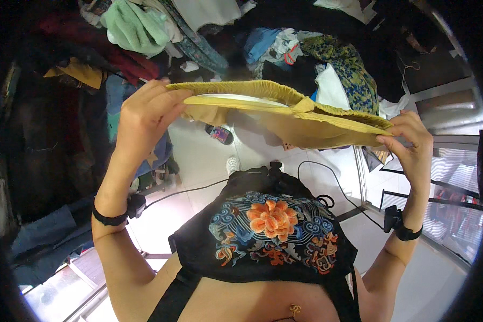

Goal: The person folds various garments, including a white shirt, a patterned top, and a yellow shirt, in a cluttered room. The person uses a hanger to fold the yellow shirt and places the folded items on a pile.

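Note:
A yellow garment (327, 130) with a gathered elastic waistband is stretched sideways in front of me at chest height or above. Its left end is pinched between the thumb and fingers of my left hand (147, 110). At the other end, my right hand (410, 142) grips the waistband's corner the same way. The waist opening faces up toward me, with a pale lining or strip showing inside. Below the band the cloth hangs down, mostly foreshortened, so I cannot tell whether it is a skirt or trousers.
Heaped clothes lie beyond, among them a light green fleecy cloth (134, 27), a dark floral cloth (349, 61) and a white cloth (333, 86). Dark garments crowd the left. A patterned slipper (221, 134) rests on the tiled floor. Thin cables run from both wrist straps.

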The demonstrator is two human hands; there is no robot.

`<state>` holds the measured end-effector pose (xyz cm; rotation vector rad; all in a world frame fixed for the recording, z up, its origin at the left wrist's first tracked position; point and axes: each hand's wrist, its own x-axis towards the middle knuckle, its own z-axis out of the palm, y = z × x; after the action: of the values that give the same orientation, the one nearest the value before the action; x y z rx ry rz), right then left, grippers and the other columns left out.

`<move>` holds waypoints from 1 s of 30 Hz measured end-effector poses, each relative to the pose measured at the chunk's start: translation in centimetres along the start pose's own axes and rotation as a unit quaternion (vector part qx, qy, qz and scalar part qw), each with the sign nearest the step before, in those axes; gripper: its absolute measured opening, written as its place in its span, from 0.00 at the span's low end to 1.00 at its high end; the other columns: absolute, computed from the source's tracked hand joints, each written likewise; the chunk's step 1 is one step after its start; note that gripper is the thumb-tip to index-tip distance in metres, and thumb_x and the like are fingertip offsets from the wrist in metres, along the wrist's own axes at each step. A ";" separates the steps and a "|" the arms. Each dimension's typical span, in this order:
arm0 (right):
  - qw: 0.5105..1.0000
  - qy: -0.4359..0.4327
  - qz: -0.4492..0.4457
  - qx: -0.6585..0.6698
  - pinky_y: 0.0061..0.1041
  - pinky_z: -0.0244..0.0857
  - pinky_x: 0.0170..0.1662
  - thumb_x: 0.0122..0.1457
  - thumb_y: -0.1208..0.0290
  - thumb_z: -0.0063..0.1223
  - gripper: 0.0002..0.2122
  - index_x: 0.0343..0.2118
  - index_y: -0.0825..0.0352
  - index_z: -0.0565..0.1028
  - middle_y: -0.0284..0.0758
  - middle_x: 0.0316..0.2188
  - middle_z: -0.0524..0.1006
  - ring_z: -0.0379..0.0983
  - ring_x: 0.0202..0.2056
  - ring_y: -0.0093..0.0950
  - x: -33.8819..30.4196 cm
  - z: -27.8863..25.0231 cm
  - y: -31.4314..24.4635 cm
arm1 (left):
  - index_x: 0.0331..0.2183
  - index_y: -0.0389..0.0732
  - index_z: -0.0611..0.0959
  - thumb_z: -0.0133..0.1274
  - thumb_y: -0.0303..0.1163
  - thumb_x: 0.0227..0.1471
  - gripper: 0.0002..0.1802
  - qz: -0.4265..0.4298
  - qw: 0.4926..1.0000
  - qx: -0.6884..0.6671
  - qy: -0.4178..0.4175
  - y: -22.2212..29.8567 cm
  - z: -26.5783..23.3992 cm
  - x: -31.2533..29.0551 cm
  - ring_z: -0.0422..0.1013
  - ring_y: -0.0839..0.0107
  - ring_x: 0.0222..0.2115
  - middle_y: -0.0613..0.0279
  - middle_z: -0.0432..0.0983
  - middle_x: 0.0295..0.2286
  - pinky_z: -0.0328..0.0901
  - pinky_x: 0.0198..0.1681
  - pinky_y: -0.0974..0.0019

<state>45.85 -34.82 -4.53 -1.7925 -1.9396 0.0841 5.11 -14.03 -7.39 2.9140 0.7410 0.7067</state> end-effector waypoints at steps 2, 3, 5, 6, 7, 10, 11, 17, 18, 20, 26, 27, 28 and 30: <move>0.999 0.030 0.023 0.011 0.26 0.63 0.37 0.42 0.73 0.68 0.09 0.24 0.69 0.79 0.33 0.25 0.78 0.72 0.32 0.28 0.0 -0.3 0.2 | 0.40 0.40 0.85 0.63 0.19 0.40 0.20 -0.077 0.992 -0.095 0.004 0.4 -0.1 -0.2 0.75 0.59 0.34 0.57 0.79 0.31 0.69 0.37 0.65; 0.997 0.043 0.054 0.024 0.25 0.63 0.37 0.42 0.74 0.68 0.09 0.24 0.70 0.78 0.32 0.25 0.78 0.72 0.32 0.27 0.0 -0.3 0.3 | 0.42 0.40 0.84 0.61 0.18 0.41 0.21 -0.081 0.993 -0.086 0.007 1.0 -0.7 0.3 0.76 0.61 0.31 0.55 0.79 0.31 0.69 0.35 0.67; 0.986 0.011 0.169 0.015 0.24 0.65 0.40 0.44 0.76 0.65 0.10 0.30 0.71 0.78 0.32 0.29 0.79 0.73 0.35 0.25 -0.2 -0.8 0.5 | 0.41 0.40 0.85 0.61 0.18 0.42 0.19 -0.018 0.996 -0.072 0.057 0.7 -0.7 1.0 0.76 0.62 0.32 0.55 0.79 0.32 0.69 0.36 0.67; 0.989 0.021 0.140 0.044 0.24 0.65 0.41 0.45 0.76 0.64 0.10 0.33 0.71 0.78 0.33 0.31 0.79 0.73 0.35 0.25 0.1 -0.8 0.5 | 0.40 0.40 0.85 0.61 0.18 0.43 0.18 0.014 0.994 -0.064 0.082 0.6 -0.8 1.3 0.75 0.63 0.32 0.55 0.79 0.32 0.69 0.36 0.67; 0.991 0.031 0.112 0.072 0.25 0.65 0.41 0.46 0.76 0.63 0.12 0.35 0.71 0.78 0.34 0.32 0.79 0.73 0.36 0.25 0.7 -0.5 0.5 | 0.39 0.39 0.85 0.60 0.18 0.45 0.15 0.008 0.997 -0.036 0.070 0.8 -1.2 1.6 0.75 0.63 0.32 0.57 0.78 0.31 0.69 0.37 0.69; 0.995 -0.013 0.058 0.077 0.27 0.66 0.43 0.50 0.75 0.59 0.17 0.45 0.69 0.77 0.37 0.37 0.78 0.73 0.38 0.28 1.9 -0.6 -0.1 | 0.38 0.40 0.85 0.60 0.19 0.46 0.14 -0.001 0.997 -0.057 0.042 0.4 -1.4 2.5 0.74 0.64 0.33 0.59 0.77 0.31 0.69 0.37 0.70; 0.995 -0.024 0.061 0.075 0.27 0.66 0.43 0.51 0.75 0.59 0.17 0.46 0.69 0.77 0.37 0.37 0.78 0.73 0.38 0.28 2.1 -0.8 -0.1 | 0.38 0.40 0.85 0.59 0.18 0.46 0.14 -0.014 0.996 -0.072 0.051 0.8 -1.7 3.0 0.74 0.67 0.33 0.60 0.76 0.32 0.69 0.37 0.71; 0.997 -0.010 0.035 0.069 0.24 0.61 0.46 0.51 0.72 0.59 0.10 0.34 0.71 0.76 0.37 0.38 0.75 0.71 0.41 0.27 1.5 -1.7 2.1 | 0.36 0.39 0.86 0.59 0.16 0.48 0.12 -0.054 0.987 -0.144 0.044 1.2 -2.2 3.8 0.74 0.71 0.36 0.60 0.77 0.37 0.69 0.37 0.72; 0.986 -0.003 0.048 0.161 0.24 0.61 0.47 0.50 0.71 0.60 0.11 0.35 0.71 0.75 0.37 0.39 0.75 0.70 0.42 0.27 1.3 -1.8 1.9 | 0.36 0.39 0.86 0.59 0.17 0.47 0.12 -0.063 0.982 -0.172 0.034 1.0 -2.4 3.8 0.74 0.72 0.36 0.59 0.78 0.38 0.69 0.38 0.72; 0.937 0.009 0.070 0.341 0.25 0.61 0.49 0.49 0.70 0.63 0.13 0.35 0.70 0.75 0.36 0.41 0.75 0.70 0.43 0.27 0.8 -1.9 1.3 | 0.39 0.37 0.85 0.60 0.17 0.46 0.14 -0.101 0.939 -0.328 0.029 -0.4 -3.0 3.3 0.74 0.72 0.37 0.58 0.78 0.40 0.69 0.39 0.71; 0.783 -0.025 0.220 0.582 0.32 0.71 0.47 0.57 0.66 0.61 0.16 0.43 0.71 0.76 0.38 0.42 0.80 0.78 0.41 0.32 10.2 0.0 3.8 | 0.42 0.38 0.81 0.57 0.35 0.56 0.14 -0.249 0.832 -0.494 -0.042 -4.9 -0.4 10.9 0.75 0.74 0.35 0.64 0.79 0.36 0.70 0.38 0.71; 0.757 0.001 0.286 0.587 0.32 0.73 0.45 0.58 0.67 0.59 0.14 0.43 0.72 0.76 0.38 0.40 0.80 0.78 0.39 0.32 12.5 0.9 6.3 | 0.41 0.39 0.81 0.58 0.36 0.56 0.14 -0.274 0.807 -0.521 -0.043 -6.8 1.5 13.3 0.75 0.75 0.35 0.65 0.79 0.35 0.70 0.38 0.70; 0.724 0.027 0.352 0.592 0.32 0.74 0.43 0.59 0.69 0.58 0.13 0.43 0.72 0.75 0.38 0.39 0.80 0.79 0.37 0.32 13.8 2.2 8.7 | 0.41 0.40 0.81 0.58 0.37 0.57 0.14 -0.300 0.780 -0.548 -0.047 -7.9 2.5 15.5 0.74 0.75 0.34 0.66 0.79 0.34 0.69 0.38 0.70; 0.704 0.076 0.323 0.628 0.32 0.74 0.42 0.60 0.70 0.56 0.12 0.42 0.73 0.75 0.40 0.39 0.80 0.79 0.37 0.33 15.2 4.0 8.0 | 0.37 0.40 0.81 0.58 0.37 0.57 0.11 -0.334 0.730 -0.596 0.019 -5.2 1.9 17.0 0.74 0.76 0.32 0.67 0.78 0.32 0.69 0.36 0.70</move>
<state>51.46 -18.23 -6.24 -1.2348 -0.5726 1.1411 16.95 -1.46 -2.82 1.3344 0.8031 0.7235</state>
